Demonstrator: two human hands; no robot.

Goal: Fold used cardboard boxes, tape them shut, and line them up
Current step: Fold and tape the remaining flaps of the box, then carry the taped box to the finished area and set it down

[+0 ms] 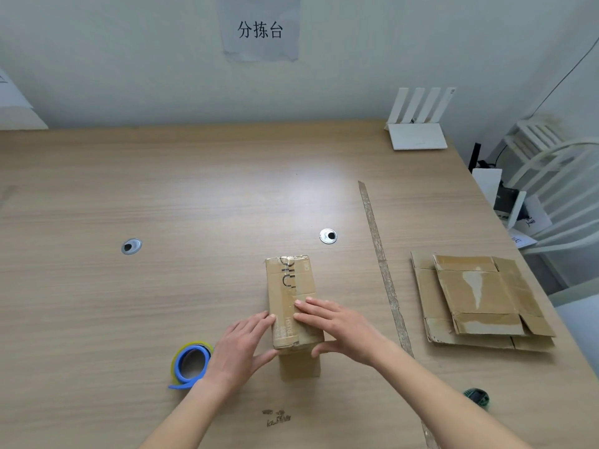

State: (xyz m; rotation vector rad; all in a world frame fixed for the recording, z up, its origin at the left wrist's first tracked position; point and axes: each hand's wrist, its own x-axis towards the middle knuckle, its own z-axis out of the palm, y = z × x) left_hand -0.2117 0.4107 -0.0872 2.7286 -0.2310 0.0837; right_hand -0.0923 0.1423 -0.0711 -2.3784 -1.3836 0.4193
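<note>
A narrow brown cardboard box (290,286) stands folded up near the middle of the wooden table, with clear tape along its top. My left hand (241,346) rests against its left side, fingers straight, thumb at the near end. My right hand (334,325) lies flat on the top near end, fingers straight, thumb against the near face. A roll of tape with blue and yellow rims (191,364) lies just left of my left hand. Flattened cardboard boxes (479,299) lie stacked at the right.
A long strip of tape (382,270) runs along the table between the box and the flat stack. Two round cable grommets (328,236) sit in the tabletop. A white router (418,124) stands at the back right, a small dark green object (476,396) at the near right.
</note>
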